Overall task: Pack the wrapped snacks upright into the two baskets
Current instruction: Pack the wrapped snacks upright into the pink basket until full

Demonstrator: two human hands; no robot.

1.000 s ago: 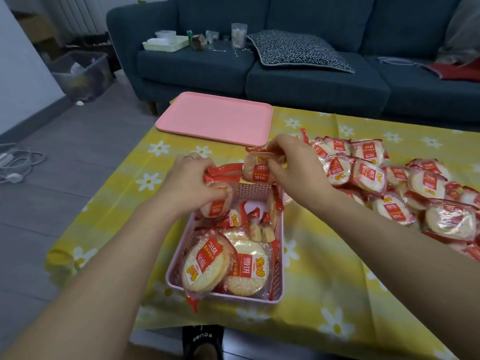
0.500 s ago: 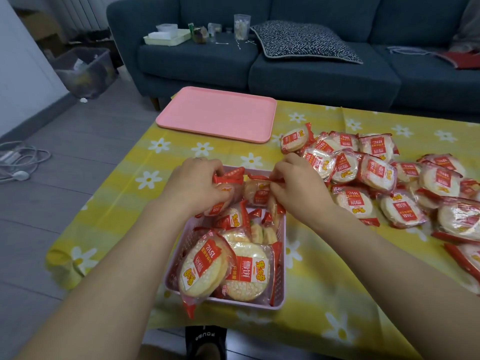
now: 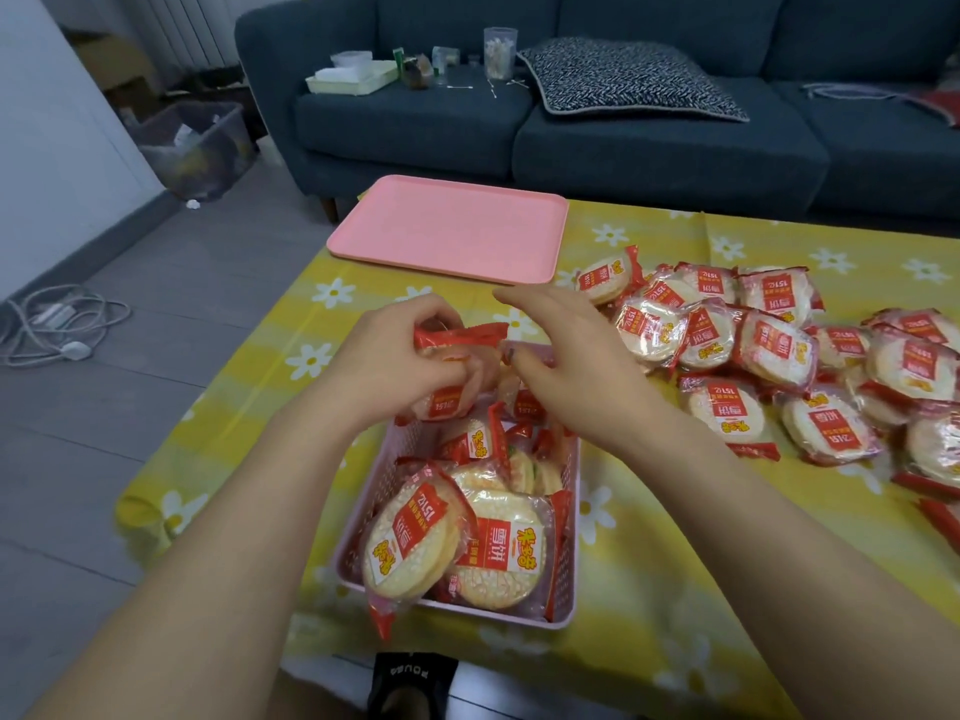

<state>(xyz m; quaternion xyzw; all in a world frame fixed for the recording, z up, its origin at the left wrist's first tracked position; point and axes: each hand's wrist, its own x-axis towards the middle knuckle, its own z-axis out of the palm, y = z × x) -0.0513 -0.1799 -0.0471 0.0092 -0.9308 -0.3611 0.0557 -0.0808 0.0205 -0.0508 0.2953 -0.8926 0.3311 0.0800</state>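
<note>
A pink slatted basket [image 3: 567, 537] sits on the yellow flowered tablecloth near the table's front edge, holding several red-and-clear wrapped rice crackers [image 3: 498, 553], most standing on edge. My left hand [image 3: 384, 356] grips one wrapped cracker [image 3: 447, 392] at the basket's far end, holding it upright. Over the same far end hovers my right hand [image 3: 566, 356], its fingers spread and relaxed with nothing in them. Only one basket is in view.
A loose pile of wrapped crackers [image 3: 769, 366] covers the table to the right. Behind the basket lies a pink tray [image 3: 452, 228]. A dark blue sofa [image 3: 649, 148] stands beyond the table. Cables [image 3: 57, 319] lie on the floor at the left.
My right hand has let go of the cracker it brought to the basket's far end and has lifted with its fingers open. My left hand still holds its cracker there.
</note>
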